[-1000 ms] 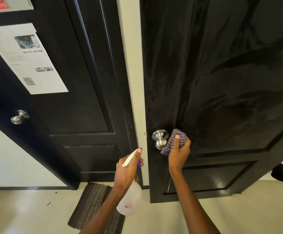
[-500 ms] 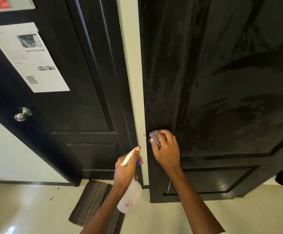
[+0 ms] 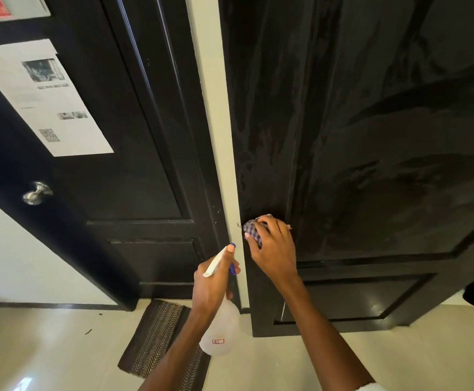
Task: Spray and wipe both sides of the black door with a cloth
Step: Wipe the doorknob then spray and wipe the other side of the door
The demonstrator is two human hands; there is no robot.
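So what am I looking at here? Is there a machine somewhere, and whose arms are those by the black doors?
No machine: a person wears a camera on the head, looking forward and down at their own arms. The right hand grips a checked cloth against the black door, at the spot where its knob would be; the knob itself is hidden. The left hand holds a clear spray bottle, hanging low with its nozzle pointing up. To the left is another black door with a paper notice and a metal knob. A striped mat lies on the pale floor.

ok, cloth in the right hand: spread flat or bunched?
Bunched. The cloth is a wad under the right hand, whose fingers curl over it.
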